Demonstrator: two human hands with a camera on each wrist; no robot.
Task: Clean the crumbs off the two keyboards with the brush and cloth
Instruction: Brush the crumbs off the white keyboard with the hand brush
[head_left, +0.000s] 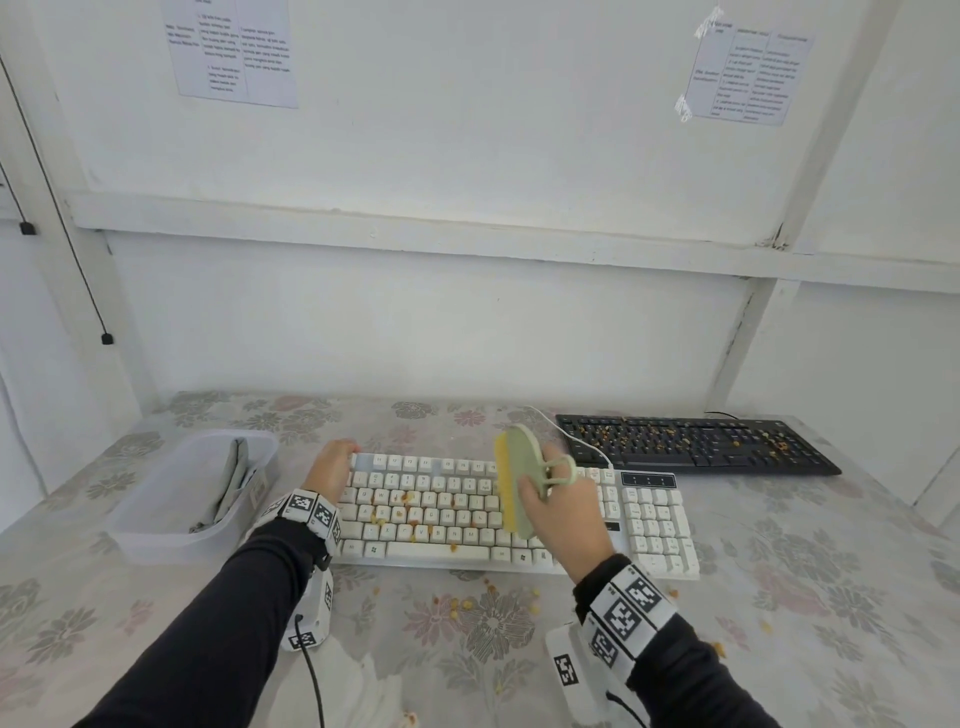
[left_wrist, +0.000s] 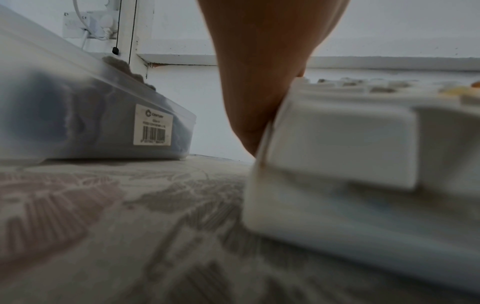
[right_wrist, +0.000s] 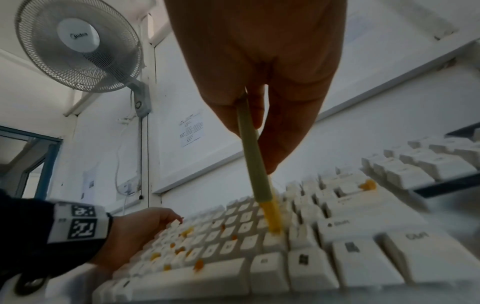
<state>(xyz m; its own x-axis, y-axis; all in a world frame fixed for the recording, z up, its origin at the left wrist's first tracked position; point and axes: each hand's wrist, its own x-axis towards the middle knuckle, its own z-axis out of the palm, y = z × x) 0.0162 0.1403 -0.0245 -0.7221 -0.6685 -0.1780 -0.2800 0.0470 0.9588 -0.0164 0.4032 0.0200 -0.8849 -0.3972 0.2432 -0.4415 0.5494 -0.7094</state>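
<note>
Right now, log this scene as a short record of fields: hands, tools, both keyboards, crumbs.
left hand: grips the white keyboard's left end
right hand: holds the brush, bristles on the keys
white keyboard: crumbs on its left-centre keys
black keyboard: behind right, crumbs across it, untouched
cloth: grey, in the clear container, left
tablecloth: loose crumbs in front of the white keyboard

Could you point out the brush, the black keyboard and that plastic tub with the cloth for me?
Brush (head_left: 514, 483): head view, on its yellow bristles.
Black keyboard (head_left: 696, 444): head view, on the middle of its crumb-strewn keys.
Plastic tub (head_left: 156, 525): head view, on its bare near wall.
Cloth (head_left: 231, 483): head view, on the grey fold inside the tub.
</note>
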